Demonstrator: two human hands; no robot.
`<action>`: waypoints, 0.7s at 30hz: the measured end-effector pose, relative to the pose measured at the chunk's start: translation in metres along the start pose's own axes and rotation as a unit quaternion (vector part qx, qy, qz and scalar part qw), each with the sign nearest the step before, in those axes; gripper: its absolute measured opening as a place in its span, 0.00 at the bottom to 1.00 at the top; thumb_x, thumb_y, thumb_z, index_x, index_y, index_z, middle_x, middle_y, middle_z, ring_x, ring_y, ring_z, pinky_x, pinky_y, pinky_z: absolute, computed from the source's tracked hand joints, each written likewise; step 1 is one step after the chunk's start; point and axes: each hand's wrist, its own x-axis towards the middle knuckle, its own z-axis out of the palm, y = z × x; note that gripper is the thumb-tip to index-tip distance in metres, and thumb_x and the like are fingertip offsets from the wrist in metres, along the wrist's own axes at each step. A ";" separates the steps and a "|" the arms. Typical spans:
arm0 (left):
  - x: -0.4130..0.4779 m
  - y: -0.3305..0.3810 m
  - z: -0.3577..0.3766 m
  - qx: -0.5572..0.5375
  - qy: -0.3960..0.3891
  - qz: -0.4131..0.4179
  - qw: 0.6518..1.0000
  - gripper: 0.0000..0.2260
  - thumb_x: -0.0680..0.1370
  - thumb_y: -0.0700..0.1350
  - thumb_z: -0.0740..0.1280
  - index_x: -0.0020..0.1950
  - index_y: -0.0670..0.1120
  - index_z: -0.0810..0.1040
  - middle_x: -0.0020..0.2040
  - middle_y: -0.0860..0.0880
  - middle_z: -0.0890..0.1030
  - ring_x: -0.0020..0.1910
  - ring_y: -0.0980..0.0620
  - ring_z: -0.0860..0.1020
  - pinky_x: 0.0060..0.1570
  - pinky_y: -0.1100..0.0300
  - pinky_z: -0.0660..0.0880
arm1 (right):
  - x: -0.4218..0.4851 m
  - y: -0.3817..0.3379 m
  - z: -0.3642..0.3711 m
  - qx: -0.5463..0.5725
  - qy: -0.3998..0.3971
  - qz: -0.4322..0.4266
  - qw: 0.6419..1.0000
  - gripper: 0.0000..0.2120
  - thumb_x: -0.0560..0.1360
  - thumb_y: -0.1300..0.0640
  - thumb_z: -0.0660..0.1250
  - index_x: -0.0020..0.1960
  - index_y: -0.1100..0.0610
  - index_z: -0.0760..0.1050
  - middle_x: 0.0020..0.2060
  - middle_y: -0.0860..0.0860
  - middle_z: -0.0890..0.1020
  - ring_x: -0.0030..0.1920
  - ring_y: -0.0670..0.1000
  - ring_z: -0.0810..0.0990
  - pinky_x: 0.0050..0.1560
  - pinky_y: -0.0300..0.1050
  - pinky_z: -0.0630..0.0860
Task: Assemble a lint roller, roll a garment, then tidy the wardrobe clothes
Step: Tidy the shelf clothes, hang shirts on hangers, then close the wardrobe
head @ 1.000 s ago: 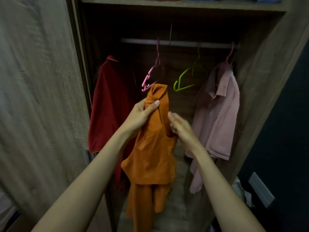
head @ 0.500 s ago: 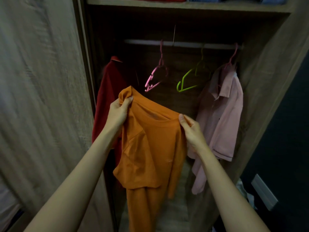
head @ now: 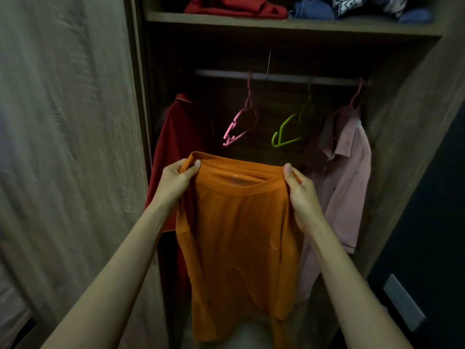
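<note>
An orange T-shirt (head: 239, 238) hangs spread out in front of the open wardrobe. My left hand (head: 177, 181) pinches its left shoulder beside the collar. My right hand (head: 300, 191) pinches the right shoulder, so the neckline is stretched wide between them. Behind the shirt, an empty pink hanger (head: 237, 124) and an empty green hanger (head: 286, 132) hang on the rail (head: 276, 78). No lint roller shows.
A red shirt (head: 176, 157) hangs at the left of the rail, a pale pink shirt (head: 344, 177) at the right. Folded red and blue clothes lie on the shelf (head: 289, 27) above. The wardrobe door (head: 68, 159) stands at the left, a dark wall at the right.
The shirt was bunched in my left hand. My right hand took the other shoulder and both hands moved apart, spreading the shirt flat. The view tilted up, showing the shelf.
</note>
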 end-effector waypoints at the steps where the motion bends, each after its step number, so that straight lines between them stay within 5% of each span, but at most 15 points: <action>1: 0.000 0.001 0.000 0.006 -0.001 -0.002 1.000 0.08 0.79 0.50 0.67 0.42 0.50 0.76 0.40 0.49 0.77 0.39 0.57 0.75 0.37 0.74 0.73 | 0.000 -0.001 -0.002 -0.004 -0.001 -0.004 1.000 0.19 0.81 0.47 0.57 0.50 0.61 0.79 0.40 0.61 0.79 0.40 0.53 0.80 0.44 0.37 0.78; 5: 0.003 0.001 -0.002 0.013 -0.014 -0.013 1.000 0.10 0.79 0.53 0.66 0.41 0.49 0.76 0.40 0.47 0.76 0.39 0.56 0.75 0.39 0.71 0.74 | -0.001 0.000 -0.011 -0.051 -0.019 -0.013 0.998 0.23 0.80 0.49 0.59 0.52 0.71 0.75 0.38 0.60 0.78 0.38 0.51 0.79 0.38 0.33 0.76; 7: 0.006 -0.001 -0.002 0.005 -0.036 -0.025 0.999 0.13 0.80 0.54 0.64 0.44 0.46 0.76 0.40 0.44 0.75 0.40 0.51 0.75 0.41 0.66 0.74 | -0.001 0.001 -0.013 -0.070 -0.022 -0.001 0.997 0.22 0.80 0.48 0.58 0.49 0.68 0.76 0.33 0.55 0.78 0.34 0.46 0.78 0.38 0.33 0.75; 10: 0.007 -0.003 0.004 -0.011 -0.051 -0.050 0.997 0.17 0.83 0.54 0.58 0.41 0.46 0.76 0.36 0.47 0.75 0.37 0.53 0.77 0.42 0.65 0.74 | -0.001 -0.002 -0.014 -0.058 0.000 0.036 0.998 0.13 0.80 0.46 0.58 0.50 0.50 0.79 0.39 0.47 0.81 0.41 0.43 0.80 0.43 0.35 0.74; 15: 0.000 -0.002 0.012 -0.019 -0.061 -0.043 0.997 0.18 0.81 0.57 0.59 0.41 0.46 0.76 0.35 0.54 0.79 0.33 0.65 0.79 0.36 0.76 0.73 | -0.002 -0.003 -0.011 -0.093 -0.014 0.024 0.995 0.18 0.80 0.47 0.58 0.48 0.58 0.80 0.40 0.54 0.81 0.40 0.47 0.80 0.45 0.39 0.76; 18: 0.002 -0.004 0.006 0.021 -0.092 -0.004 0.996 0.11 0.78 0.54 0.67 0.47 0.47 0.75 0.42 0.50 0.79 0.41 0.57 0.80 0.43 0.65 0.75 | -0.007 -0.004 -0.012 -0.048 -0.079 -0.039 0.995 0.09 0.80 0.53 0.60 0.53 0.51 0.79 0.41 0.44 0.81 0.40 0.41 0.79 0.41 0.35 0.75; 21: 0.006 -0.010 -0.003 0.037 -0.056 0.029 0.997 0.10 0.77 0.51 0.69 0.50 0.44 0.75 0.44 0.49 0.79 0.43 0.57 0.79 0.44 0.65 0.75 | -0.010 -0.009 -0.017 -0.070 -0.183 -0.082 0.977 0.10 0.78 0.60 0.62 0.54 0.49 0.78 0.46 0.40 0.82 0.49 0.39 0.79 0.48 0.31 0.74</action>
